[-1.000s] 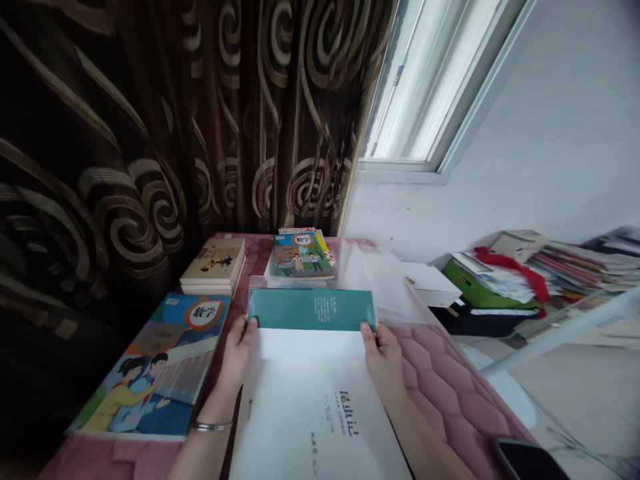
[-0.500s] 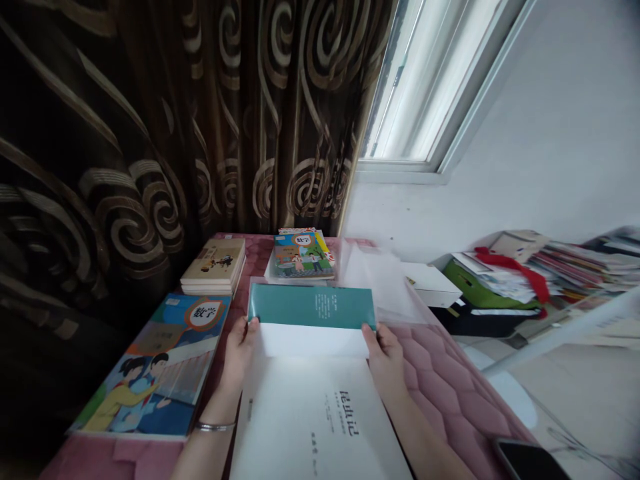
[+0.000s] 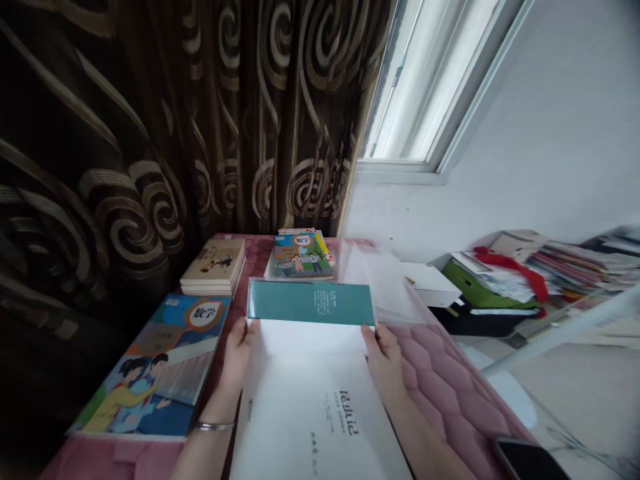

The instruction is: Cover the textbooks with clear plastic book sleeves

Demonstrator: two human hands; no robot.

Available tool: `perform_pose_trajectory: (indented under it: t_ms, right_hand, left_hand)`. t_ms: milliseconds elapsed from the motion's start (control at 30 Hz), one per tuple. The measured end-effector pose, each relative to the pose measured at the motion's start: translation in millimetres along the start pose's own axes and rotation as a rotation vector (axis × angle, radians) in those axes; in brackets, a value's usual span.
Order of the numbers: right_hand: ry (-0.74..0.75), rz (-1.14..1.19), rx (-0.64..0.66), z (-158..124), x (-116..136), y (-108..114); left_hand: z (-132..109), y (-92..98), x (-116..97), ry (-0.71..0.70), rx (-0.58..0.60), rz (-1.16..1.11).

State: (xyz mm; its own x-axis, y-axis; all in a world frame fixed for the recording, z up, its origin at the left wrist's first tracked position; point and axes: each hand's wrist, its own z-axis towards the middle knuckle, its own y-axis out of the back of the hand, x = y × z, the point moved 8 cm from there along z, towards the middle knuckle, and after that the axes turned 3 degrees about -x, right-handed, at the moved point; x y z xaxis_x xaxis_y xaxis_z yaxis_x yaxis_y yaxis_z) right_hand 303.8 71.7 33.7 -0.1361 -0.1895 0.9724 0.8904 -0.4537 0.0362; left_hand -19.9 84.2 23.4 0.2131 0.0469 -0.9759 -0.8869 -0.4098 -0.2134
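An open book (image 3: 300, 407) lies in front of me with its white title page showing, dark Chinese characters printed on it. Beyond that page its green cover flap (image 3: 285, 301) is spread out, and clear film edges show around the flap. My left hand (image 3: 241, 350) pinches the left edge where the green flap meets the white paper, thumb on top. At the right edge of the same fold, my right hand (image 3: 384, 357) grips likewise. The fingers under the book are hidden.
A maths textbook (image 3: 160, 367) lies at the left, with a stack of beige books (image 3: 214, 263) behind. Another textbook pile (image 3: 303, 257) and clear plastic sheets (image 3: 385, 283) sit at the back. A phone (image 3: 530, 459) rests near the right edge of the pink quilted cover (image 3: 440, 373).
Almost nothing differs. The green flap and both hands have shifted very slightly, with the hold on the book kept.
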Motion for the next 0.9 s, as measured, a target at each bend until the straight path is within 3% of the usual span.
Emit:
perform_pose_trajectory:
  t_ms: [133, 267, 567, 900]
  right_hand:
    - [0.023, -0.057, 0.004, 2, 1, -1]
    - [0.028, -0.091, -0.024, 2, 4, 0]
    - [-0.035, 0.078, 0.029, -1, -1, -3]
    - [0.067, -0.101, -0.015, 5, -4, 1]
  left_hand:
    - [-2, -3.0, -8, -0.114, 0.054, 0.044]
    - [-3, -4.8, -3, -0.058, 0.096, 0.040]
    - [-1, -3.5, -4, -0.113, 0.061, 0.141]
    - [-5, -1.3, -10, -0.159, -0.002, 0.187]
